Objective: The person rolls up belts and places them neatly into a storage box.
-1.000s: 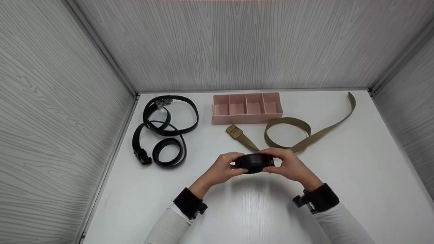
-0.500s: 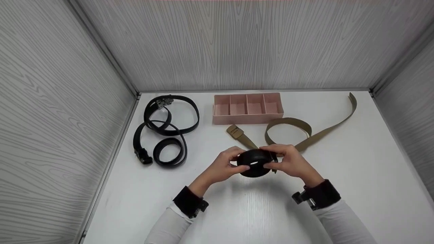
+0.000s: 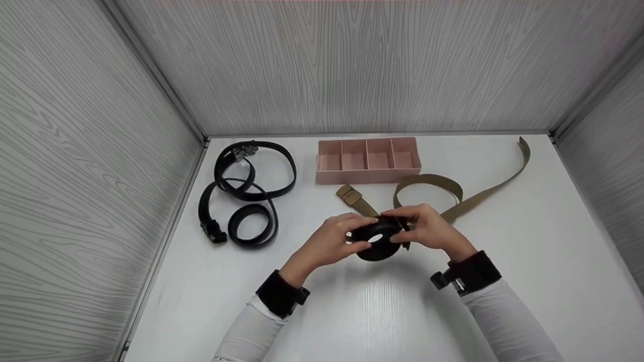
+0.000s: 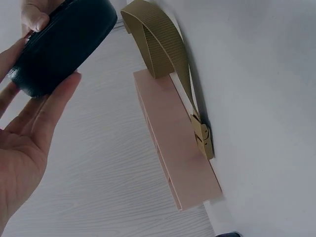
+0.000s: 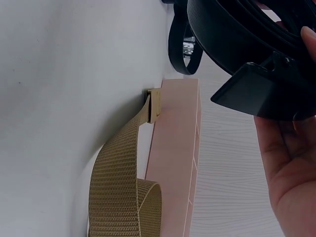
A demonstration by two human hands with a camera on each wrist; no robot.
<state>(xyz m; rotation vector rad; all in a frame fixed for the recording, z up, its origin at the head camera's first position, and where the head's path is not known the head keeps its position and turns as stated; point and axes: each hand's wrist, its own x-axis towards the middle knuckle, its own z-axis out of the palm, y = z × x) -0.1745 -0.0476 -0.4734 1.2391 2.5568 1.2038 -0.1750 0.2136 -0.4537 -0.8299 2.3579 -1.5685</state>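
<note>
A black belt (image 3: 378,251) rolled into a thick coil is held above the table by both hands, its centre hole tilted toward the head camera. The left hand (image 3: 334,240) grips the coil's left side, fingers behind and thumb in front. On its right side the right hand (image 3: 426,232) pinches it between fingers and thumb. In the right wrist view a short flap (image 5: 242,91) of the belt sticks out beside the right hand (image 5: 291,163). The left wrist view shows the coil (image 4: 64,44) above the fingers of the left hand (image 4: 29,138).
Just beyond the hands lies a tan webbing belt (image 3: 473,201) with a tan buckle (image 3: 348,195). Behind it stands a pink four-slot tray (image 3: 367,177). Black belts (image 3: 274,195) lie looped at the left. Patterned panels (image 3: 322,65) border the white table (image 3: 191,311).
The coil has tipped so that its hole faces the head camera more. The right hand has moved slightly up, and the left fingers have shifted along the coil's upper edge.
</note>
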